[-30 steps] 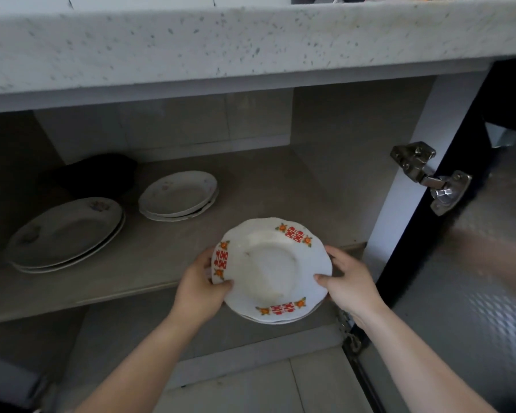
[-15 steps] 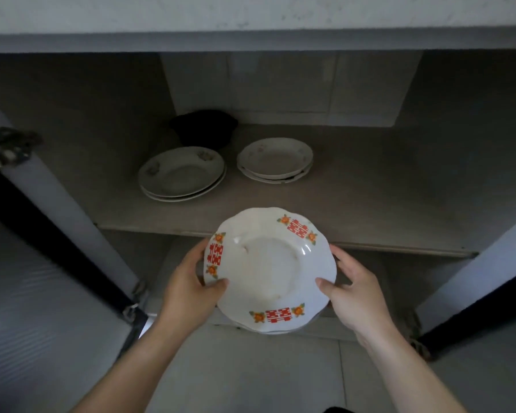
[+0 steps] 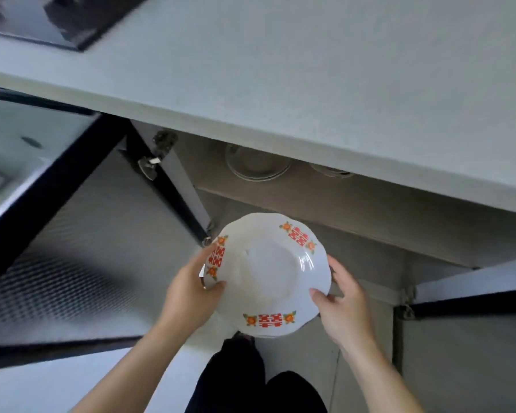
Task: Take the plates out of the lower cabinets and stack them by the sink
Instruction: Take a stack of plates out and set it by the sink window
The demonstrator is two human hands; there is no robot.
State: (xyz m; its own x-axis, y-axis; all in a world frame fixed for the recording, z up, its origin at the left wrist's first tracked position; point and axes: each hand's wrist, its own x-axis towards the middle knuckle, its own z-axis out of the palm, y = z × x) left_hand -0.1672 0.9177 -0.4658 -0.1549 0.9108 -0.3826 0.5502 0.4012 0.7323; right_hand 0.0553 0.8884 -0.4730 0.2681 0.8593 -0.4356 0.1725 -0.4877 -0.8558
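Left hand [image 3: 188, 293] grips the near-left rim of the held plates [image 3: 268, 275], thumb hooked over the top and fingers tucked underneath. Right hand [image 3: 346, 308] mirrors it on the other side, thumb on the rim, fingers curled under. Clamping from both sides makes sense: a sliver of another rim peeks out below the top plate, so it looks like a small stack, and a one-handed grab would probably let them slide.

The top one is white and scalloped with red-and-orange motifs. It's carried roughly level in front of the body, out of the cabinet and lower than the countertop [image 3: 280, 70].

Past it, the shelf plates [image 3: 256, 163] sit in shadow under the counter's edge, with a second pile [image 3: 331, 173] just beside them, mostly hidden. The cabinet door [image 3: 72, 234] hangs wide open on the left, hinge [image 3: 152, 168] showing, so nothing blocks the way out.

A dark slab [image 3: 57, 22] is set in the counter far left, too blurred to name. No sink in view, so I'd guess the carry has barely begun, with two piles left to fetch.
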